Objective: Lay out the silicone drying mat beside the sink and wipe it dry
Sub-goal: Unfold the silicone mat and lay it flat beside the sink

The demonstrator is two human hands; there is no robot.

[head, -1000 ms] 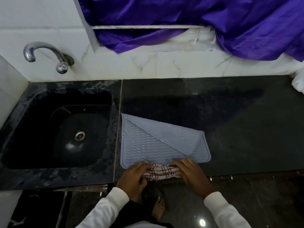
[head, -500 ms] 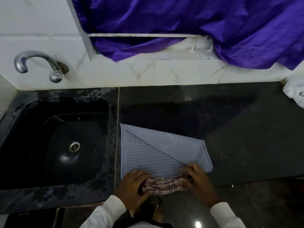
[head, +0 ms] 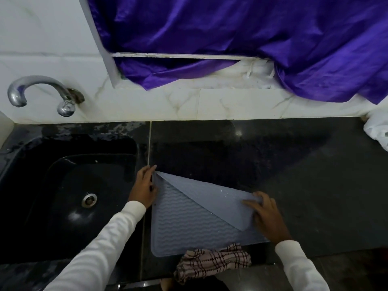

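Note:
A grey-blue silicone drying mat (head: 184, 223) lies on the black counter (head: 294, 185) just right of the sink (head: 69, 196). Its far right part is folded over diagonally, smooth underside up, with water drops on it. My left hand (head: 143, 187) holds the mat's far left corner at the sink's edge. My right hand (head: 264, 215) pinches the tip of the folded flap at the mat's right side. A checked cloth (head: 212, 261) lies crumpled at the counter's front edge, just below the mat, with neither hand on it.
A chrome tap (head: 39, 91) sticks out of the white tiled wall above the sink. Purple fabric (head: 252, 38) hangs over the ledge behind the counter. A white cloth (head: 378, 131) sits at the counter's far right.
Both hands have let go of the checked cloth and moved up onto the mat: the left to its far left corner, the right to the folded flap. The view has tilted down.

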